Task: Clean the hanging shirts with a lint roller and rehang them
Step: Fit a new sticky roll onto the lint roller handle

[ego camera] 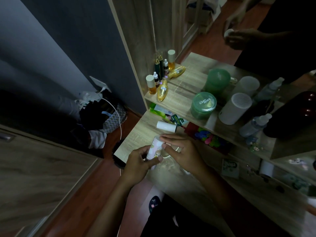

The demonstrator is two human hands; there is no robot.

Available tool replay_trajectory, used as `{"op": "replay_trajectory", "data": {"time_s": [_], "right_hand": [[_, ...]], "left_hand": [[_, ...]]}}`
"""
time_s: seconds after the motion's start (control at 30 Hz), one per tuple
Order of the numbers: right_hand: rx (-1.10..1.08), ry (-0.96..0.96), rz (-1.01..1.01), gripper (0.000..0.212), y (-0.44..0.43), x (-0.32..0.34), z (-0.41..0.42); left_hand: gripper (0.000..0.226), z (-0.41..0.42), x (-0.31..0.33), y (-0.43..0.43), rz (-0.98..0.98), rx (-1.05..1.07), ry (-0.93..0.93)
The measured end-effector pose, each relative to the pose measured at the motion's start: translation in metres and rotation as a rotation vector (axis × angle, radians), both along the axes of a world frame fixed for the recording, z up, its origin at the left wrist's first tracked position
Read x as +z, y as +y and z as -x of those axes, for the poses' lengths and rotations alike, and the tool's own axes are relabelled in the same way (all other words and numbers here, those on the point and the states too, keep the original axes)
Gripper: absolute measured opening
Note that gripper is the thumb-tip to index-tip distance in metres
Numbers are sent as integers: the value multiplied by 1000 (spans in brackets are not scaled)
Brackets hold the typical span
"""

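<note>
My left hand grips a small lint roller roll, white with a pink cartoon print, over the wooden vanity table. My right hand touches the roll's top end with its fingertips. A plain white roll lies on the table just beyond. No hanging shirts are in view.
The shelf holds gold and amber bottles, a green jar, a white cylinder and spray bottles. A mirror behind reflects them. A basket of clothes and a white cable sit on the floor to the left.
</note>
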State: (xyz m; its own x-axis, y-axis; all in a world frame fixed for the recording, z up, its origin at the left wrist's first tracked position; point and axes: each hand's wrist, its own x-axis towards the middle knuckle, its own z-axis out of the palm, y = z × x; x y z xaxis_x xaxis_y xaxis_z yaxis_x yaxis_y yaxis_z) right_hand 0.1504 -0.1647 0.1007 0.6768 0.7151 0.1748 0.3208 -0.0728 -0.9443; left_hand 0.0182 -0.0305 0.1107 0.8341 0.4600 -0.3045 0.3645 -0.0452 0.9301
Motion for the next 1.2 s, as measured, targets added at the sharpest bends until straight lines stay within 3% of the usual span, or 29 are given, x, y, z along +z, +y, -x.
{"op": "replay_trajectory", "data": {"time_s": [0.5, 0.67, 1.2], "right_hand": [[45, 148, 143, 30, -1, -1, -9], [31, 181, 132, 45, 4, -6, -2], [-30, 183, 166, 34, 10, -21, -4]], "left_hand": [[16, -11, -9, 0, -200, -26, 49], [19, -15, -4, 4, -311, -51, 39], [24, -20, -9, 19, -517, -128, 105]]}}
